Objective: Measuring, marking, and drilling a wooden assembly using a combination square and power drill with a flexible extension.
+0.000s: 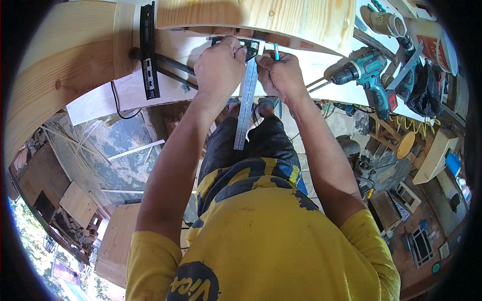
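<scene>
Left hand (219,62) presses a combination square (247,95) against a pine board (261,20); right hand (282,75) pinches a blue pencil (276,51) — a slipping blade would likely skew the mark.

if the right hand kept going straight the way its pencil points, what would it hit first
Probably the pine board: the right hand aims its blue pencil at the board's lower edge beside the steel ruler, though depth is unclear.

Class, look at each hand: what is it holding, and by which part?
The left hand presses the combination square at its head. The right hand holds a blue pencil by its lower shaft.
</scene>
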A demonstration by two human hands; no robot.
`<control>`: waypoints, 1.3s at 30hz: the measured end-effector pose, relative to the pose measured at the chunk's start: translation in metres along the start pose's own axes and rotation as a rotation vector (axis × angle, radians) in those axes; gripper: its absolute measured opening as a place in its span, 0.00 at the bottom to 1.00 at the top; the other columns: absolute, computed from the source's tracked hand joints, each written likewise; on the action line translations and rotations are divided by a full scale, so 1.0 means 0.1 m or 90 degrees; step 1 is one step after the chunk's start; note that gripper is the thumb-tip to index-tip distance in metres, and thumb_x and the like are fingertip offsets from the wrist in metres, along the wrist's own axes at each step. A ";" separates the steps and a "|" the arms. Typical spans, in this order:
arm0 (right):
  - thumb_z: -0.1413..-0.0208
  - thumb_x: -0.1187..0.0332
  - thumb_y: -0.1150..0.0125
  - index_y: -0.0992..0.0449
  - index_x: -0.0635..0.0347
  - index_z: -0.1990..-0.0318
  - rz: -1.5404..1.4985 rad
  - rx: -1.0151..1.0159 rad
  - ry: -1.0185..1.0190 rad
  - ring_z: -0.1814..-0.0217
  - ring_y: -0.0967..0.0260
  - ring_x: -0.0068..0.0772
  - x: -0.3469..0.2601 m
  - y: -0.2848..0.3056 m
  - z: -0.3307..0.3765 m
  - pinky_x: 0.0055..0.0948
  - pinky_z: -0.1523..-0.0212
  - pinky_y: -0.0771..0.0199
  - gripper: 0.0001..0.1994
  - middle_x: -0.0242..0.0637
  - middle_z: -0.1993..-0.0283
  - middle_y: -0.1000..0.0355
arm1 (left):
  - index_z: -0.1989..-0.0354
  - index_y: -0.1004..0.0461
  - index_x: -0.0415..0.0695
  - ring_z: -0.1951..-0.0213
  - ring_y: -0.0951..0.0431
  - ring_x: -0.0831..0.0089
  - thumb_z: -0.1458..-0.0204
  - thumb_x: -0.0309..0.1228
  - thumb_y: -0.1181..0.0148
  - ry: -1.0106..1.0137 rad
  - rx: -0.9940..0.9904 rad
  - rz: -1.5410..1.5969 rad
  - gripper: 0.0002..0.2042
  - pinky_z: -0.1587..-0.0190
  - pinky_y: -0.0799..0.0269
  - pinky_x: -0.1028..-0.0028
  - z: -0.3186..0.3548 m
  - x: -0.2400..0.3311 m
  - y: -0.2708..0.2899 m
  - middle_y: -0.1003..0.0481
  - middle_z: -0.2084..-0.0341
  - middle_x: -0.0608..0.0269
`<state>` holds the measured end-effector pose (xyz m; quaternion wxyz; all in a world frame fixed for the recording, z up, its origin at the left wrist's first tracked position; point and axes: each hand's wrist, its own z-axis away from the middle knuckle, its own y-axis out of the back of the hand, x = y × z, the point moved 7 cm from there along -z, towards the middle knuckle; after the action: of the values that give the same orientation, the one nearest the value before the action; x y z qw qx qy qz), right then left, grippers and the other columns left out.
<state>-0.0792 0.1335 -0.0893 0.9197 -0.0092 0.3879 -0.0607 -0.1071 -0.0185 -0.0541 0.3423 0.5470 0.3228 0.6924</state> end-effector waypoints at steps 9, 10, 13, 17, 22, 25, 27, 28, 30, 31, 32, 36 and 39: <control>0.46 0.77 0.41 0.26 0.69 0.73 0.004 0.003 0.000 0.78 0.35 0.23 0.00 0.00 0.00 0.25 0.77 0.34 0.05 0.36 0.77 0.31 | 0.57 0.20 0.55 0.68 0.21 0.54 0.48 0.38 0.42 -0.144 -0.052 -0.096 0.11 0.61 0.26 0.60 -0.03 0.05 0.00 0.21 0.73 0.51; 0.46 0.77 0.41 0.26 0.69 0.73 0.000 0.004 -0.002 0.78 0.35 0.23 0.00 0.00 0.00 0.25 0.77 0.34 0.05 0.36 0.77 0.31 | 0.57 0.20 0.55 0.68 0.21 0.54 0.48 0.38 0.42 -0.147 -0.061 -0.107 0.11 0.61 0.26 0.60 -0.04 0.05 0.00 0.21 0.74 0.51; 0.46 0.77 0.41 0.27 0.68 0.73 -0.003 0.005 -0.005 0.77 0.36 0.23 0.00 0.00 0.00 0.25 0.77 0.34 0.06 0.36 0.77 0.31 | 0.56 0.21 0.55 0.69 0.21 0.54 0.48 0.37 0.42 -0.171 -0.065 -0.114 0.12 0.62 0.26 0.59 -0.05 0.08 0.01 0.22 0.75 0.51; 0.46 0.77 0.41 0.26 0.68 0.73 -0.001 0.005 0.002 0.77 0.36 0.23 0.01 0.00 -0.01 0.24 0.77 0.34 0.05 0.35 0.76 0.31 | 0.54 0.22 0.54 0.70 0.21 0.53 0.47 0.37 0.44 -0.173 -0.093 -0.120 0.13 0.62 0.27 0.57 -0.07 0.10 -0.01 0.22 0.75 0.51; 0.46 0.77 0.41 0.26 0.68 0.73 -0.002 -0.006 0.001 0.77 0.35 0.23 0.02 0.00 -0.02 0.24 0.77 0.33 0.05 0.35 0.76 0.30 | 0.55 0.23 0.54 0.69 0.21 0.52 0.47 0.38 0.45 -0.200 -0.098 -0.155 0.13 0.62 0.27 0.56 -0.05 0.12 -0.01 0.22 0.76 0.51; 0.46 0.76 0.41 0.26 0.68 0.73 0.010 -0.004 -0.001 0.77 0.35 0.23 0.02 0.00 -0.02 0.24 0.76 0.33 0.05 0.35 0.76 0.30 | 0.54 0.23 0.54 0.70 0.21 0.52 0.47 0.38 0.44 -0.203 -0.100 -0.145 0.12 0.62 0.27 0.56 -0.07 0.12 -0.01 0.22 0.77 0.52; 0.46 0.76 0.41 0.26 0.68 0.73 0.008 -0.002 -0.002 0.77 0.35 0.23 0.02 0.01 -0.02 0.24 0.76 0.33 0.05 0.35 0.76 0.30 | 0.53 0.23 0.55 0.70 0.21 0.52 0.47 0.38 0.44 -0.206 -0.102 -0.149 0.13 0.63 0.27 0.56 -0.08 0.12 -0.02 0.23 0.77 0.51; 0.46 0.76 0.41 0.26 0.68 0.73 -0.002 -0.003 -0.003 0.76 0.34 0.23 0.02 0.01 -0.02 0.24 0.76 0.32 0.05 0.36 0.76 0.30 | 0.53 0.24 0.56 0.70 0.21 0.52 0.47 0.38 0.44 -0.207 -0.106 -0.148 0.13 0.63 0.27 0.56 -0.08 0.13 -0.02 0.23 0.78 0.51; 0.45 0.76 0.41 0.26 0.68 0.72 -0.005 -0.006 -0.007 0.76 0.34 0.23 0.01 0.00 -0.01 0.24 0.75 0.32 0.05 0.36 0.75 0.30 | 0.53 0.24 0.55 0.70 0.21 0.52 0.47 0.38 0.44 -0.220 -0.115 -0.162 0.13 0.63 0.26 0.56 -0.08 0.14 -0.02 0.23 0.77 0.51; 0.45 0.76 0.41 0.26 0.68 0.72 0.003 -0.006 -0.010 0.76 0.34 0.23 0.01 0.00 -0.01 0.25 0.75 0.31 0.05 0.36 0.75 0.30 | 0.53 0.24 0.55 0.70 0.21 0.52 0.47 0.38 0.44 -0.228 -0.119 -0.167 0.13 0.63 0.26 0.56 -0.08 0.15 -0.02 0.23 0.77 0.51; 0.45 0.76 0.41 0.26 0.68 0.72 0.012 -0.001 -0.013 0.76 0.34 0.24 0.01 0.00 -0.01 0.25 0.75 0.31 0.05 0.36 0.75 0.30 | 0.53 0.24 0.54 0.70 0.21 0.52 0.47 0.38 0.43 -0.239 -0.119 -0.180 0.13 0.64 0.26 0.56 -0.07 0.16 -0.02 0.23 0.77 0.51; 0.45 0.76 0.41 0.26 0.68 0.73 0.001 -0.003 -0.003 0.76 0.34 0.23 0.01 0.00 0.00 0.24 0.75 0.31 0.06 0.36 0.75 0.30 | 0.56 0.24 0.51 0.71 0.20 0.52 0.48 0.36 0.43 -0.271 -0.110 -0.215 0.12 0.65 0.26 0.56 -0.06 0.21 -0.03 0.22 0.77 0.52; 0.45 0.76 0.41 0.27 0.67 0.73 -0.002 -0.009 -0.003 0.76 0.34 0.23 0.02 0.00 -0.02 0.24 0.75 0.32 0.06 0.35 0.76 0.30 | 0.57 0.24 0.50 0.71 0.20 0.52 0.48 0.34 0.42 -0.277 -0.114 -0.218 0.11 0.65 0.26 0.56 -0.08 0.23 -0.04 0.22 0.77 0.52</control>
<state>-0.0787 0.1337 -0.0920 0.9203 -0.0168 0.3862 -0.0596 -0.1183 0.0022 -0.0471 0.5622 0.5880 0.2667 0.5166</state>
